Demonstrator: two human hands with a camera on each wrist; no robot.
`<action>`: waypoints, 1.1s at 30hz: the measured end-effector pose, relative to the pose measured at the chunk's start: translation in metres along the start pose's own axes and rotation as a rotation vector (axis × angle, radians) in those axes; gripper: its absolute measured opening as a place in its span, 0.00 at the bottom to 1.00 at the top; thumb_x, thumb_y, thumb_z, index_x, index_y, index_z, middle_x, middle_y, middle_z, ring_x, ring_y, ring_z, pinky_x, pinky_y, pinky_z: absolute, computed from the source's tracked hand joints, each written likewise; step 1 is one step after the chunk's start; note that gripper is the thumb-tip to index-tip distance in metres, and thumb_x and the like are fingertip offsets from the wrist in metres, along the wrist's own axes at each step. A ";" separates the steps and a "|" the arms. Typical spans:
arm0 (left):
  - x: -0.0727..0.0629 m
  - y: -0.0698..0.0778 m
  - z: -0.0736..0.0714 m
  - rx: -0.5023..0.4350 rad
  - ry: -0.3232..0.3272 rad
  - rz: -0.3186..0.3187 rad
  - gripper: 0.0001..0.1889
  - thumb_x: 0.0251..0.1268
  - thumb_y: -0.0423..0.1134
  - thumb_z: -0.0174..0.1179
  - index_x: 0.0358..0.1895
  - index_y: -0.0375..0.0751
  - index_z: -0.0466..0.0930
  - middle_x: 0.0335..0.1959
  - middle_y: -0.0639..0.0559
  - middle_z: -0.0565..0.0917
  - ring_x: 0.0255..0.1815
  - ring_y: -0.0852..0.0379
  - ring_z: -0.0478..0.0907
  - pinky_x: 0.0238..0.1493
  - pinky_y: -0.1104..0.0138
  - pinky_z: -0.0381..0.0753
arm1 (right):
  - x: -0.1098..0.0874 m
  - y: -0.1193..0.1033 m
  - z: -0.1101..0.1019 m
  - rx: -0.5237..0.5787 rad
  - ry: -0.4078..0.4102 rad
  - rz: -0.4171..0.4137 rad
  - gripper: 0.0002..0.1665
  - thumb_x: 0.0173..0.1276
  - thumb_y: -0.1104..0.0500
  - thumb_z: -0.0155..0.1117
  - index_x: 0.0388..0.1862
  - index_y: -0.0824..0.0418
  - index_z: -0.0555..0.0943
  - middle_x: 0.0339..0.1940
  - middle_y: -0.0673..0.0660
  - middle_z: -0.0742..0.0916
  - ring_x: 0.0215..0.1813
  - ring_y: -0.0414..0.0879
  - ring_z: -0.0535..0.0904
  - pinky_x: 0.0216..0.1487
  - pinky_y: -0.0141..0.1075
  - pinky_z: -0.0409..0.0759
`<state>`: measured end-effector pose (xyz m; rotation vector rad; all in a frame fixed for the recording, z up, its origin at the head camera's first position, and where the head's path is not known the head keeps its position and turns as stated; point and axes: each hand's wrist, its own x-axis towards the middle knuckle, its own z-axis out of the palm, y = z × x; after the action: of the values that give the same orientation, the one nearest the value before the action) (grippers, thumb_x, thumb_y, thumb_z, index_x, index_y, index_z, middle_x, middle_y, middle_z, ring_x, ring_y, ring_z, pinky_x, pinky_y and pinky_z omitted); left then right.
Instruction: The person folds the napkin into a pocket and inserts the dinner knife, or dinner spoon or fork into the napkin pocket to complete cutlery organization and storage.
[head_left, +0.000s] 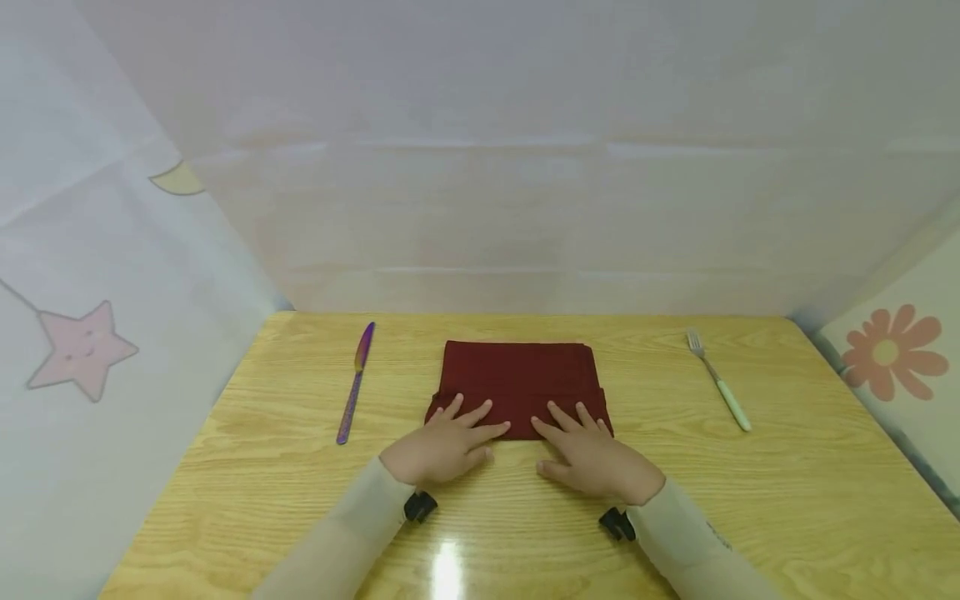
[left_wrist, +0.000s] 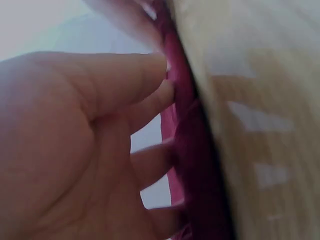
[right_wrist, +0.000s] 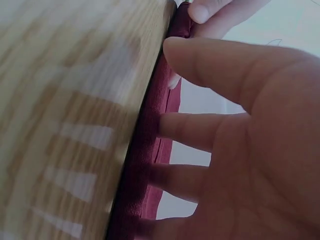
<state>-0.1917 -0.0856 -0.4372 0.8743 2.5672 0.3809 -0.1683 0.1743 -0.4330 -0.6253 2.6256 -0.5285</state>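
Observation:
A dark red cloth (head_left: 521, 367), folded into layers with a thicker band along its near side, lies flat on the wooden table. My left hand (head_left: 446, 446) rests on the left part of that near band, fingers spread and straight. On the right part my right hand (head_left: 596, 458) lies the same way, its fingertips on the fabric. Both thumbs point inward, just short of the cloth's near edge in the head view. In the left wrist view the fingertips touch the cloth's folded edge (left_wrist: 200, 170); the right wrist view shows straight fingers against the same edge (right_wrist: 145, 145).
Left of the cloth lies a purple, iridescent table knife (head_left: 349, 404). A fork (head_left: 720, 379) with a pale green handle lies to the right. Pale printed sheets (head_left: 480, 208) hang behind and beside the wooden table (head_left: 255, 467).

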 end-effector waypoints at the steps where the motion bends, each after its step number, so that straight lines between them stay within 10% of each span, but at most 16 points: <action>1: 0.000 -0.005 -0.002 -0.034 0.001 0.017 0.25 0.84 0.48 0.45 0.78 0.51 0.65 0.81 0.42 0.56 0.80 0.28 0.43 0.74 0.37 0.51 | 0.000 0.001 -0.001 0.003 -0.002 -0.005 0.38 0.77 0.44 0.59 0.79 0.57 0.65 0.81 0.66 0.59 0.78 0.77 0.45 0.70 0.74 0.51; 7: -0.006 -0.039 -0.022 -0.308 0.195 -0.007 0.22 0.84 0.38 0.44 0.75 0.37 0.67 0.76 0.37 0.64 0.76 0.37 0.61 0.73 0.44 0.63 | 0.002 0.011 -0.006 0.105 0.020 -0.044 0.31 0.80 0.53 0.57 0.77 0.64 0.67 0.80 0.69 0.61 0.79 0.74 0.48 0.74 0.68 0.52; 13: -0.010 -0.064 -0.033 -0.460 0.432 -0.147 0.17 0.80 0.37 0.52 0.65 0.39 0.77 0.65 0.42 0.77 0.61 0.41 0.77 0.58 0.48 0.79 | 0.008 0.035 -0.018 0.152 0.301 -0.026 0.16 0.79 0.63 0.56 0.60 0.67 0.81 0.61 0.65 0.83 0.56 0.55 0.81 0.56 0.51 0.79; 19: 0.010 -0.073 -0.032 -0.609 0.426 -0.224 0.16 0.76 0.38 0.59 0.60 0.37 0.78 0.60 0.43 0.81 0.61 0.43 0.79 0.57 0.51 0.80 | 0.022 0.062 -0.031 0.292 0.453 0.121 0.16 0.76 0.64 0.58 0.59 0.69 0.80 0.61 0.71 0.79 0.54 0.63 0.81 0.51 0.54 0.82; 33: 0.035 -0.072 -0.026 -0.617 0.383 -0.353 0.37 0.67 0.31 0.67 0.75 0.30 0.60 0.63 0.33 0.77 0.63 0.39 0.76 0.63 0.49 0.76 | 0.053 0.080 -0.034 0.485 0.307 0.321 0.40 0.70 0.63 0.68 0.75 0.74 0.61 0.65 0.75 0.76 0.65 0.67 0.75 0.62 0.56 0.76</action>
<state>-0.2665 -0.1220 -0.4513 0.1290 2.5999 1.2341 -0.2551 0.2238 -0.4539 0.0334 2.6384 -1.1784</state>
